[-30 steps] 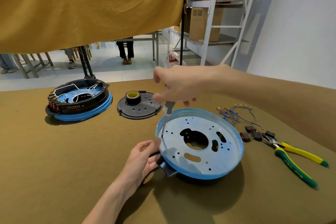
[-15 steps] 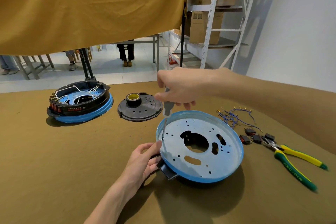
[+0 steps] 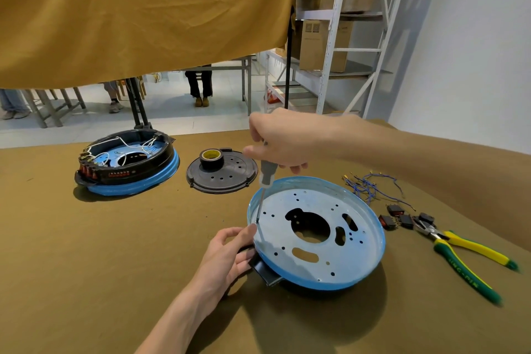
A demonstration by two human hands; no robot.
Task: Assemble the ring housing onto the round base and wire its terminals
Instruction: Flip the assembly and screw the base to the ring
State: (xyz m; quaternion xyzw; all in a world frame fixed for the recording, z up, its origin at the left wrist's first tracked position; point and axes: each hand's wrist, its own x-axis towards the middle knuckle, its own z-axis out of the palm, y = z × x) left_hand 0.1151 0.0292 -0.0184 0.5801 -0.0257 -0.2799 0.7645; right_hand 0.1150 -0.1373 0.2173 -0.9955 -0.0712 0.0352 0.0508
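A round metal base [image 3: 316, 204] with a blue rim lies face up at the table's centre right, resting on a black ring housing [image 3: 265, 271] whose edge shows under its near left side. My right hand [image 3: 283, 141] grips a grey-handled screwdriver [image 3: 265, 178] upright, its tip on a hole near the base's left rim. My left hand [image 3: 227, 256] holds the black housing's edge at the left side, thumb against the blue rim. Loose blue wires [image 3: 369, 184] and small black switches [image 3: 402, 217] lie to the right.
A finished, wired unit [image 3: 129, 164] sits at the far left. A black perforated disc [image 3: 222, 171] with a tape roll [image 3: 211, 156] stands behind the base. Yellow-green pliers [image 3: 465, 259] lie at the right. A yellow curtain hangs behind the table; shelving stands at the back right.
The view has shifted slightly. Both hands hold the same grip, and the screwdriver stays at the same hole on the base's left rim.
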